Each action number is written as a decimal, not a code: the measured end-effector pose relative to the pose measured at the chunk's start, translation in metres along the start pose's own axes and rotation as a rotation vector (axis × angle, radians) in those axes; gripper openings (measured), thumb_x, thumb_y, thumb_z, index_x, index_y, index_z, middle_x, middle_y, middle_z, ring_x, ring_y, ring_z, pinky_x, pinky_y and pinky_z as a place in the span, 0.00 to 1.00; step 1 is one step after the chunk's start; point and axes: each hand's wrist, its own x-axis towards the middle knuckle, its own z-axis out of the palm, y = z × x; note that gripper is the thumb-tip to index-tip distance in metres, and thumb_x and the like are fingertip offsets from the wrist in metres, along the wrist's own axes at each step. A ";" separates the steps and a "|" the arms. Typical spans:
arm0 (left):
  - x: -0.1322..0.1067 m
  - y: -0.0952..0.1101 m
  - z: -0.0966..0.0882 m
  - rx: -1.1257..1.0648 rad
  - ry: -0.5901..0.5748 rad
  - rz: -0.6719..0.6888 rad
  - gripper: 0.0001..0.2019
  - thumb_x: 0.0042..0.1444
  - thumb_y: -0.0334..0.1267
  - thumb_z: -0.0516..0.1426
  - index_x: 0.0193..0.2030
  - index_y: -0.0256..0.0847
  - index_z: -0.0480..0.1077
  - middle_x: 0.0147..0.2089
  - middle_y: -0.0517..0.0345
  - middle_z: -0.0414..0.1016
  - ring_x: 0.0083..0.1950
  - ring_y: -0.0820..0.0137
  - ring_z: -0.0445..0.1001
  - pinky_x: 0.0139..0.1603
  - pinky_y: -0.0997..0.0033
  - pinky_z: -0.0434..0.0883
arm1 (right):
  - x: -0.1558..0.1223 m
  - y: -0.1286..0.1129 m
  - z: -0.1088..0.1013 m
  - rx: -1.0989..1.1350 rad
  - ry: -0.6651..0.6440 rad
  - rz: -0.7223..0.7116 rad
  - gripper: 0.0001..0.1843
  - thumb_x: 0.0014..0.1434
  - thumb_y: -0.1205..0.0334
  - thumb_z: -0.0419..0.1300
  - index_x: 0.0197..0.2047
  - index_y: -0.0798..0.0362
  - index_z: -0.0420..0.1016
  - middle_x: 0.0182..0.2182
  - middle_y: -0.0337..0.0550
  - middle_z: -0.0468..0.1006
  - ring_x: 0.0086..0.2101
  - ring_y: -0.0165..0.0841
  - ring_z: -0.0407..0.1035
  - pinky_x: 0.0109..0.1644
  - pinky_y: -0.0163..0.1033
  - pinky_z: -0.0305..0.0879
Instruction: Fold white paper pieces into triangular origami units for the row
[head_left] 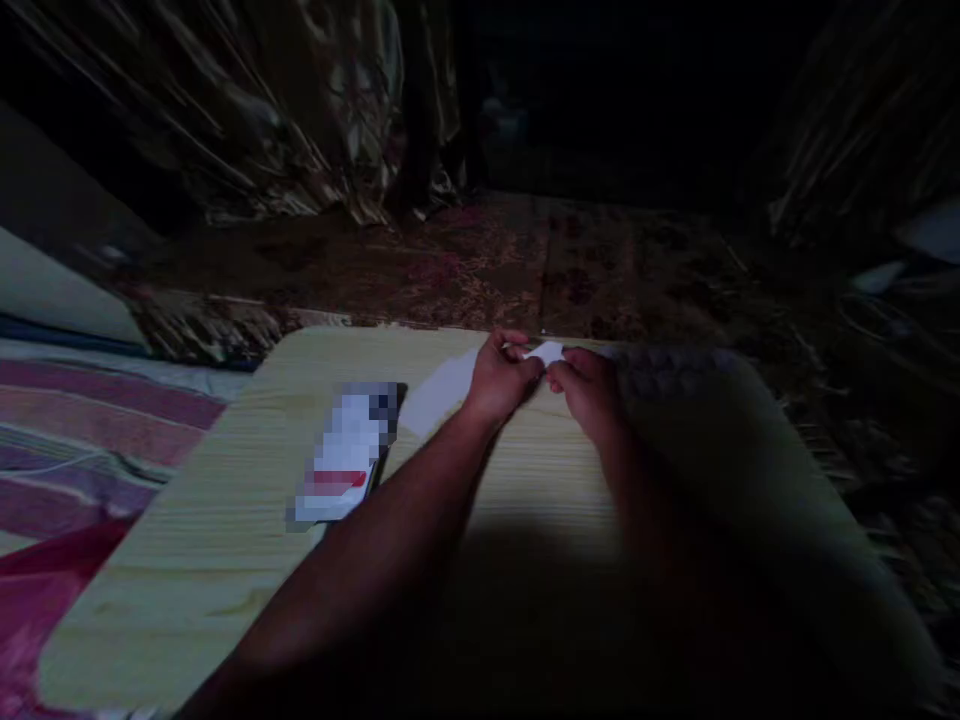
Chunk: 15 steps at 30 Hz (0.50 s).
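Observation:
Both my hands meet at the far edge of a light wooden board [225, 560]. My left hand [499, 382] and my right hand [589, 392] are closed in a pinch on a small piece of white paper [546, 353] held between their fingertips. A pale sheet of paper [439, 395] lies flat on the board just left of my left hand. My forearms stretch across the board in shadow.
A blurred-out white and red rectangular thing [345, 455] lies on the board's left half. A striped red and purple cloth [67, 450] lies to the left. Dark patterned carpet [525, 260] and shiny draped fabric [300, 120] fill the dim background.

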 end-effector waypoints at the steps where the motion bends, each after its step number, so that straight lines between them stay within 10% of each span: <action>1: 0.000 0.000 0.000 -0.007 0.004 -0.001 0.23 0.38 0.31 0.66 0.43 0.43 0.65 0.27 0.69 0.71 0.21 0.77 0.66 0.21 0.76 0.59 | -0.001 -0.002 0.000 0.002 -0.001 0.008 0.08 0.53 0.60 0.59 0.24 0.52 0.73 0.18 0.34 0.72 0.21 0.28 0.65 0.27 0.34 0.57; 15: 0.001 0.003 0.001 -0.014 -0.073 -0.001 0.20 0.38 0.30 0.66 0.41 0.39 0.70 0.26 0.66 0.72 0.22 0.77 0.67 0.24 0.76 0.60 | -0.003 -0.013 -0.001 -0.095 0.030 0.050 0.10 0.54 0.56 0.59 0.25 0.52 0.72 0.18 0.35 0.72 0.21 0.29 0.65 0.27 0.35 0.57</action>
